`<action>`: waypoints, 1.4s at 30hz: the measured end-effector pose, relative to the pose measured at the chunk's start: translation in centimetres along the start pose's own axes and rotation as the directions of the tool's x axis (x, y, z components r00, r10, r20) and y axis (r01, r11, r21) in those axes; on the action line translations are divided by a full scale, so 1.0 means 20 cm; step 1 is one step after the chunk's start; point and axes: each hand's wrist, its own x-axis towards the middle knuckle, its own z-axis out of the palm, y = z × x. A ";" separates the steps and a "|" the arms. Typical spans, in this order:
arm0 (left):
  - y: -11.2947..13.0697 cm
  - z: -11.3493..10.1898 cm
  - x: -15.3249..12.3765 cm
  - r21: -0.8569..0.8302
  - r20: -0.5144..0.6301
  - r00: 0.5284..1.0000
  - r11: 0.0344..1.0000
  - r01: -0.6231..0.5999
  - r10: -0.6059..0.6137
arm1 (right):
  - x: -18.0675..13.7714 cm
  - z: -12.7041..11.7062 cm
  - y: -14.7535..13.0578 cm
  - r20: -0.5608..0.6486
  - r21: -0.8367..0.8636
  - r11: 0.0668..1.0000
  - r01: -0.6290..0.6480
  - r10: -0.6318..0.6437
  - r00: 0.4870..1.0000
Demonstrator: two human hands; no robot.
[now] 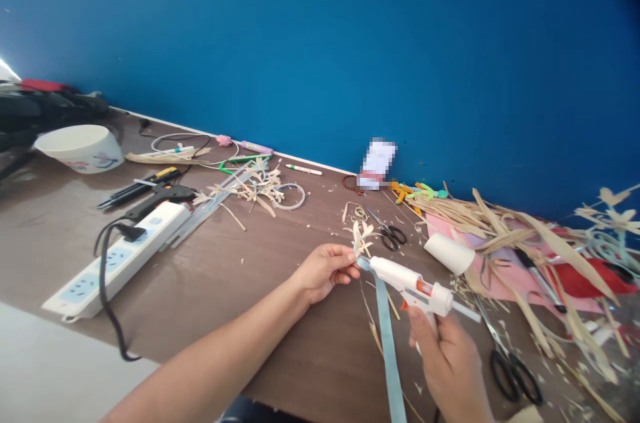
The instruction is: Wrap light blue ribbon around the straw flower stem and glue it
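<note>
My left hand (324,271) pinches a small pale straw flower (361,236) against the upper end of a light blue strip (389,343) that runs down toward me. My right hand (450,360) grips the handle of a white hot glue gun (417,284) with an orange trigger. Its nozzle points left and touches the spot where the flower meets the strip. Both hands hover just above the brown table (240,263).
A white power strip (120,256) with a black cable lies at the left, a black glue gun (157,196) and a white bowl (80,146) beyond it. Black scissors (390,231) lie behind the flower, another pair (515,373) at right. A paper cup (449,252) and dried straw leaves (525,230) crowd the right.
</note>
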 end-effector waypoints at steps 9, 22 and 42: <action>0.01 0.01 0.00 0.030 -0.094 0.996 0.999 -0.011 0.014 | -0.01 0.01 0.01 0.011 -0.016 1.000 -0.013 0.014 1.000; 0.00 0.02 0.00 0.072 -0.102 0.994 0.997 -0.032 0.040 | 0.00 0.04 0.02 -0.011 -0.026 0.999 -0.023 0.022 1.000; 0.03 0.03 -0.01 0.105 -0.165 0.986 0.994 0.032 -0.015 | 0.00 -0.11 0.30 0.106 0.984 0.011 -0.176 0.759 0.642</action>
